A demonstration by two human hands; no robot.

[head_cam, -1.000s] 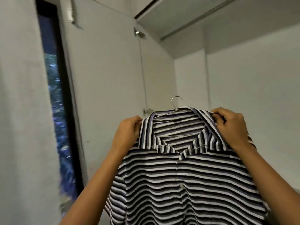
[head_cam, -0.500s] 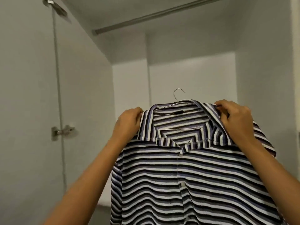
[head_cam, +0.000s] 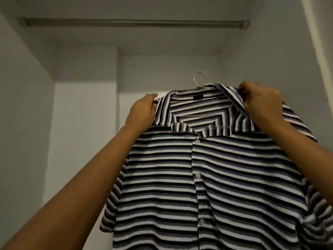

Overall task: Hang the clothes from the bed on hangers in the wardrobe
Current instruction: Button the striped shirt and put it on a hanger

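Striped shirt (head_cam: 207,177) of knitted fabric, banded in black, white and purple, short-sleeved and buttoned down the front, fills the middle and right of the head view. It is held up in the air in front of the open wardrobe. It sits on a thin silver wire hanger (head_cam: 199,78), whose hook stands up behind the collar and whose wire shoulders run inside the neck opening. The hook is well below the grey metal wardrobe rail (head_cam: 135,22) that crosses the far top of the scene from left to right, and does not touch it.

The left hand (head_cam: 142,112) grips the striped shirt at the left end of the collar, fingers curled over the edge of the cloth, back of the hand toward the camera. The right hand (head_cam: 259,101) grips the right side of the collar, fingers bunched and pinching the fold of fabric. Whether it also holds the wire under the cloth cannot be told. Both forearms reach up from the near corners.

White buttons (head_cam: 197,141) show on the placket. A small dark label (head_cam: 197,97) sits inside the back of the neck. The pale grey wardrobe back wall (head_cam: 86,123) has a vertical seam left of the shirt.
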